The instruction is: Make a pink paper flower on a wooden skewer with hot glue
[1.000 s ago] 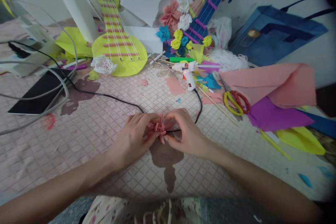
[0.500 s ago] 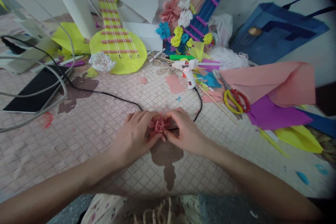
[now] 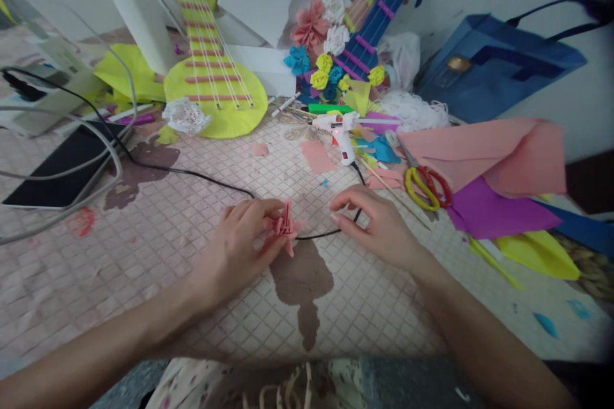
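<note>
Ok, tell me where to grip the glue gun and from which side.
The glue gun is best gripped by its handle, I'd say, with the right hand from the near side: the handle points toward the person, black cord trailing from its end. Avoid the nozzle, pointing left; the red light hints at heat.

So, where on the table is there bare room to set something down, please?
Two patches look free. One lies left of the left forearm, below the tablet and red mark. The other lies between the left forearm and right forearm, around the dark mark. It is crowded beyond the right hand: the glue gun, scissors and pink paper lie close together.
</note>
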`<state>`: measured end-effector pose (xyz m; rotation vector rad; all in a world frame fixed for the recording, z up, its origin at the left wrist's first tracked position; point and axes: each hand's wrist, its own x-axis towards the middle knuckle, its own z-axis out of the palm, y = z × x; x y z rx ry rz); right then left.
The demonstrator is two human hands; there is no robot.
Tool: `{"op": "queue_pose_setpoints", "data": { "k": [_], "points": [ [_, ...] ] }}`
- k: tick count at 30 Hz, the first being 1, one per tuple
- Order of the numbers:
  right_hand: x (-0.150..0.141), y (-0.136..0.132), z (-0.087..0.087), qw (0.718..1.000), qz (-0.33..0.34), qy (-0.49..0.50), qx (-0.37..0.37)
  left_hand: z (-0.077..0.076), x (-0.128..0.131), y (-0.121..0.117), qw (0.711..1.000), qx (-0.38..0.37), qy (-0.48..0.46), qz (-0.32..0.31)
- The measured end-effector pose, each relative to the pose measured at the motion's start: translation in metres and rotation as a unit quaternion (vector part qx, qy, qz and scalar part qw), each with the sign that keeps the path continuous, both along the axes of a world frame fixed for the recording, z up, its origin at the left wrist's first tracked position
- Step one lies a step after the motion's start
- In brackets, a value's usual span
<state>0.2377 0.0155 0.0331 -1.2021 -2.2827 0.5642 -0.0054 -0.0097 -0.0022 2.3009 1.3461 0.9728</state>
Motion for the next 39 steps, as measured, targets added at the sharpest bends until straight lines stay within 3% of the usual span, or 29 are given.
{"op": "queue_pose_setpoints", "data": {
  "k": [3, 6, 8, 14, 17, 20, 24, 29, 35, 39],
  "points": [
    [-0.001, -0.003, -0.004, 0.995, 0.084, -0.055, -0.025, 0.002, -0.005, 0.002, 0.999, -0.002, -0.026, 0.022],
    [-0.009, -0.003, -0.014, 0.986, 0.124, -0.108, 0.001, 0.005, -0.008, 0.003, 0.998, -0.004, -0.053, 0.033],
    [-0.011, 0.003, -0.02, 0.988, 0.091, -0.117, 0.046, 0.007, -0.009, 0.003, 0.997, -0.011, -0.07, 0.036],
    [0.01, 0.047, -0.033, 0.971, -0.118, -0.087, 0.19, 0.001, -0.008, -0.004, 0.996, -0.051, -0.059, 0.035],
    [0.02, 0.059, -0.042, 0.977, -0.102, -0.097, 0.163, -0.006, -0.006, -0.005, 0.997, -0.047, -0.039, 0.049],
    [0.02, 0.054, -0.046, 0.979, -0.079, -0.09, 0.162, -0.012, -0.005, -0.005, 0.997, -0.047, -0.018, 0.057],
    [0.002, 0.029, -0.033, 0.983, -0.062, -0.004, 0.174, -0.015, -0.004, -0.006, 0.997, -0.043, -0.001, 0.06],
    [-0.034, -0.001, -0.024, 0.997, 0.034, 0.071, 0.027, -0.014, -0.003, -0.006, 0.997, -0.044, 0.014, 0.063],
    [-0.057, -0.003, -0.038, 0.995, 0.059, 0.074, 0.017, -0.014, -0.004, -0.006, 0.998, -0.036, 0.016, 0.058],
    [-0.056, -0.002, -0.037, 0.995, 0.062, 0.078, 0.009, -0.013, -0.005, -0.006, 0.997, -0.042, 0.018, 0.056]
  ]
}}
